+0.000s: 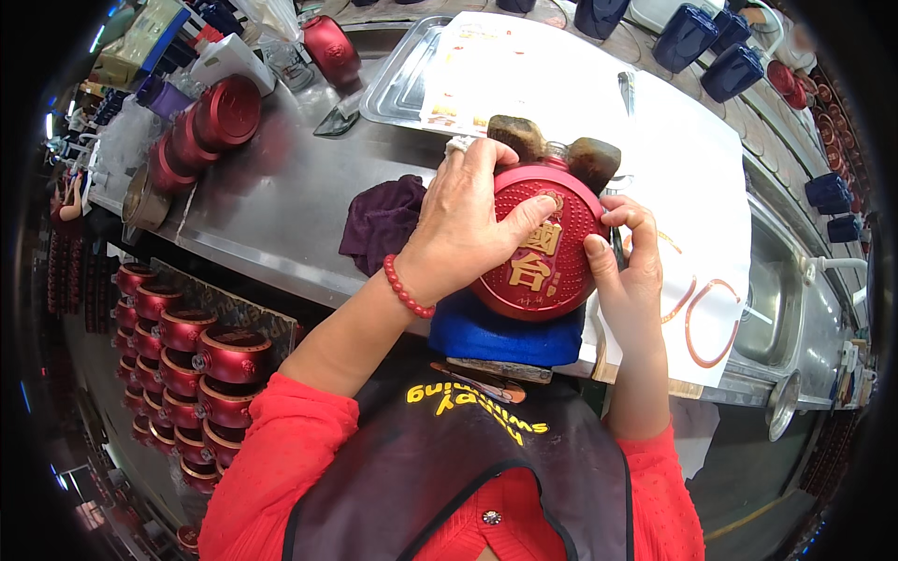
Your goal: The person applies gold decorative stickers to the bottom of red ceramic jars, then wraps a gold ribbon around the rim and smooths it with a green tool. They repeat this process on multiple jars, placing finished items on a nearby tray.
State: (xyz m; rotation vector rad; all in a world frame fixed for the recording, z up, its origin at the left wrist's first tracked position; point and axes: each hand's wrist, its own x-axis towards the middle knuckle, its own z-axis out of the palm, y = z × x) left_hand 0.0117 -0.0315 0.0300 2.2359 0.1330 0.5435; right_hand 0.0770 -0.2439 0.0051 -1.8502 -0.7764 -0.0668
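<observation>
One round red bottle [541, 257], its face studded and bearing raised gold characters, meets a blue fabric-covered rest [500, 332] along its lower edge. The left hand [470, 210] clasps its upper left, thumb flat on the face; the right hand [631, 257] curls at the right rim, its hold unclear. Two brown rounded blocks [596, 161] flank the threaded neck [557, 151]. One crumpled purple cloth [382, 222] lies on the smooth metal bench [271, 206].
</observation>
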